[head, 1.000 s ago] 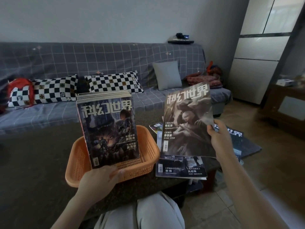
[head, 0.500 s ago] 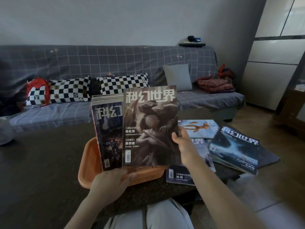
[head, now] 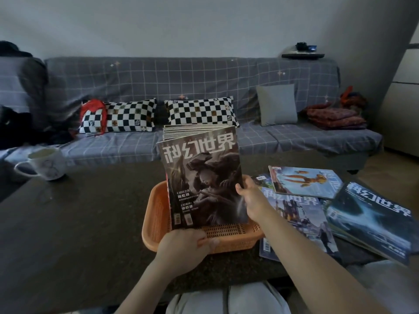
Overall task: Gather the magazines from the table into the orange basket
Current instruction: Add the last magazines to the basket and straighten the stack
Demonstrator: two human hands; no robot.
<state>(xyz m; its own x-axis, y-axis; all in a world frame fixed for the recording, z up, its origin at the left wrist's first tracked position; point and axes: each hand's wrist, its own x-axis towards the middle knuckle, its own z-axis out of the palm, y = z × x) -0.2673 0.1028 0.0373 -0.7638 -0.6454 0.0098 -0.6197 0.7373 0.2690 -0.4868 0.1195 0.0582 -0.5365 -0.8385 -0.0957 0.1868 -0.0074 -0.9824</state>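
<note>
1. Swung across from beside the stack, the grey-cover magazine [head: 201,180] now fronts it, upright in the orange basket [head: 156,214].
2. Right hand [head: 251,198] pinches its edge.
3. Left hand [head: 181,248] grips the basket's rim; loose magazines [head: 367,214] lie right.

Single view, head cam on me, wide-angle, pointing forward and slightly down over my knees. Close on my left hand [head: 181,248] and right hand [head: 250,196] at the orange basket [head: 156,223]; the table [head: 79,223] fills the lower frame. The sofa [head: 204,87] and wall sit farther back, square-on. Edges bend from lens distortion. No second view to overlap.
</note>
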